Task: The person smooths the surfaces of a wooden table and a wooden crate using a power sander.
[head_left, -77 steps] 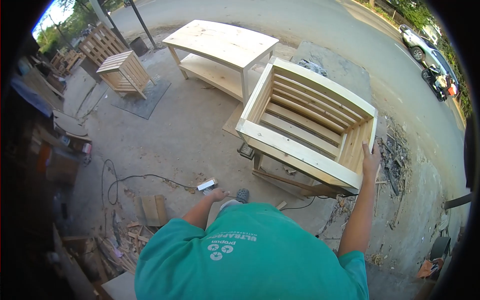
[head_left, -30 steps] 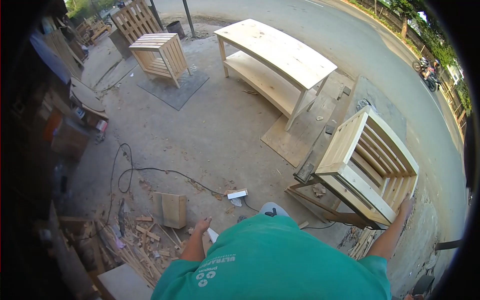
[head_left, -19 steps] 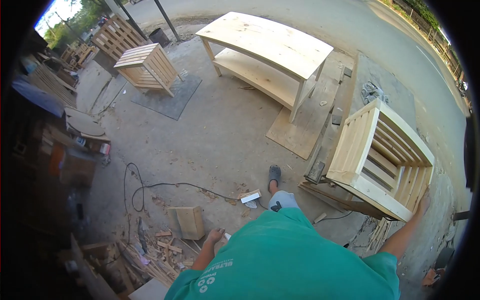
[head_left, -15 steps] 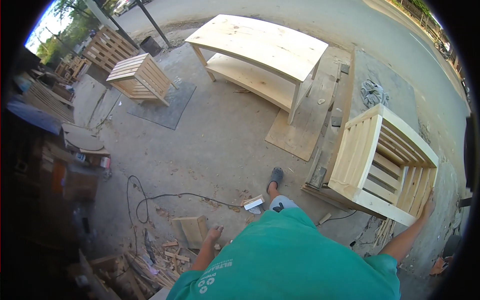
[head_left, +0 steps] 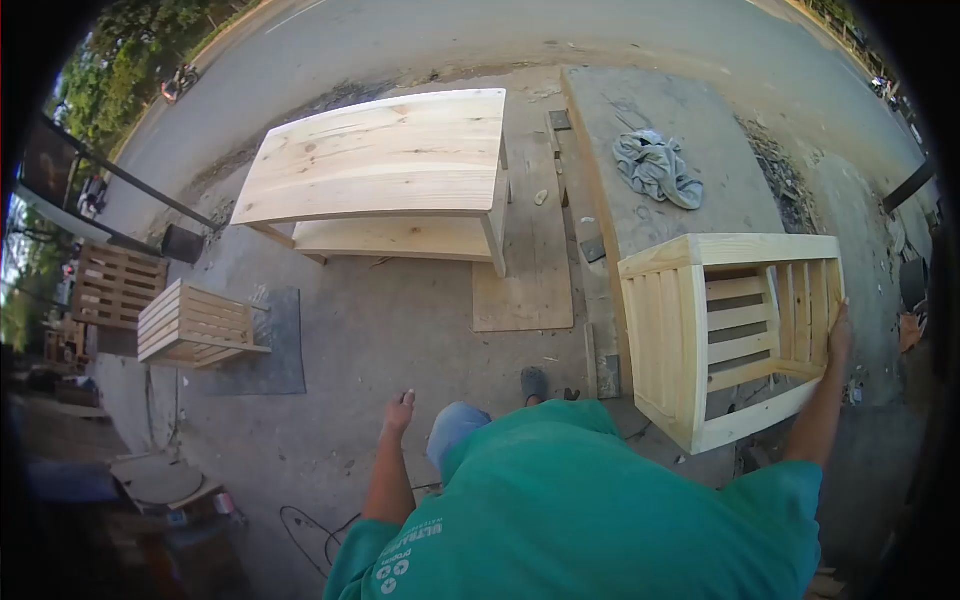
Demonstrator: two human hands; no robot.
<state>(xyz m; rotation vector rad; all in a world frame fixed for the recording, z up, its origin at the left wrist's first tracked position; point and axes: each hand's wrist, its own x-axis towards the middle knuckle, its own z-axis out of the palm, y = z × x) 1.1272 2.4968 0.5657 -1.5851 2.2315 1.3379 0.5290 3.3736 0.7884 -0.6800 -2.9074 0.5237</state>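
Note:
On the right, my right hand [head_left: 840, 335] is at the outer right side of a slatted wooden crate-like frame [head_left: 690, 350], its fingers wrapped against the edge and partly hidden. The frame is tilted, its open side facing up, beside a low grey slab. My left hand [head_left: 400, 410] hangs over the concrete floor, touching nothing, with its fingers curled together and nothing visible in them. Farther forward stands a pale wooden table [head_left: 380, 155] with a lower shelf.
A grey cloth [head_left: 658, 168] lies on the slab [head_left: 600, 110]. A plywood sheet [head_left: 522, 300] lies by the table's right leg. At left are a small slatted wooden piece [head_left: 200, 325] on a dark mat [head_left: 285, 350], a pallet [head_left: 118, 285] and a black cable [head_left: 310, 525].
The view has turned right and moved forward, so the table and slatted frame appear farther left. My left hand has come away from the wood block and scrap pile.

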